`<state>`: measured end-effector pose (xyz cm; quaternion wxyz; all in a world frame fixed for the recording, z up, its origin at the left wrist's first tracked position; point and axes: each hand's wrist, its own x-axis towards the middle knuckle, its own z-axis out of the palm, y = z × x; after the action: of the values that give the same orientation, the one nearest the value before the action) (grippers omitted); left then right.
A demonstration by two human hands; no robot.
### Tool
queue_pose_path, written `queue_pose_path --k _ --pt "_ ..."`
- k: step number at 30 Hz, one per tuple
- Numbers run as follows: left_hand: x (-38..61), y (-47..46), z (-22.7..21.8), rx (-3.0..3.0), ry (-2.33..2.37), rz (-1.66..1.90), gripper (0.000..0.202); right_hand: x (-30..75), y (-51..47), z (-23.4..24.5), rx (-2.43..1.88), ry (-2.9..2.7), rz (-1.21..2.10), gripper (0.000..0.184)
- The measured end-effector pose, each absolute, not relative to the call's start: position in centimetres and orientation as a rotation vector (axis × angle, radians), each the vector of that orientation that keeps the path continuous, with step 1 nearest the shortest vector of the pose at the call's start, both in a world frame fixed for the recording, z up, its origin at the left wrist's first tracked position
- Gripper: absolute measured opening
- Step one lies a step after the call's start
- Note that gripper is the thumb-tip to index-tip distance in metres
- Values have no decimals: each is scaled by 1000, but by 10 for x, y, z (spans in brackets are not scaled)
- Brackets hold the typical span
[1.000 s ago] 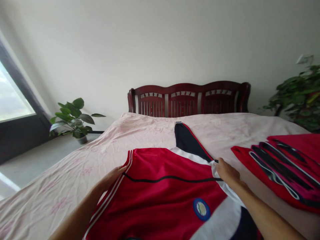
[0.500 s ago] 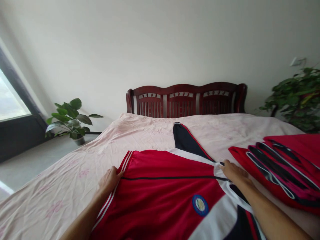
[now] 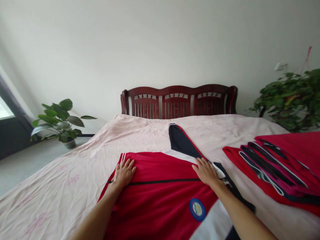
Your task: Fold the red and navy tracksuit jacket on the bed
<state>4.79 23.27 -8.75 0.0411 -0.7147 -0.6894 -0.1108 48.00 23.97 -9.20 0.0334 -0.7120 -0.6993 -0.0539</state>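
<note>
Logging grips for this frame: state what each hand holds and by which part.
Nothing is gripped. The left hand and right hand both lie flat, fingers spread, pressing on the upper part of the red jacket spread on the bed.

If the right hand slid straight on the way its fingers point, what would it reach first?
The right hand lies flat on the red jacket, fingers pointing up the bed and slightly left. It would probably meet the dark sleeve first, then bare pink sheet; depth is uncertain.
</note>
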Motion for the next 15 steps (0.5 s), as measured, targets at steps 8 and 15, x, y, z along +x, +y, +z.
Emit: queue_pose_path --k 8,15 --pt "64 187 -77 -2141 -2098 -318 53 442 213 -52 -2205 -2147 -140 55" --pt "36 83 -95 -2410 -2017 -261 62 409 86 -78 -1596 -2466 84 62"
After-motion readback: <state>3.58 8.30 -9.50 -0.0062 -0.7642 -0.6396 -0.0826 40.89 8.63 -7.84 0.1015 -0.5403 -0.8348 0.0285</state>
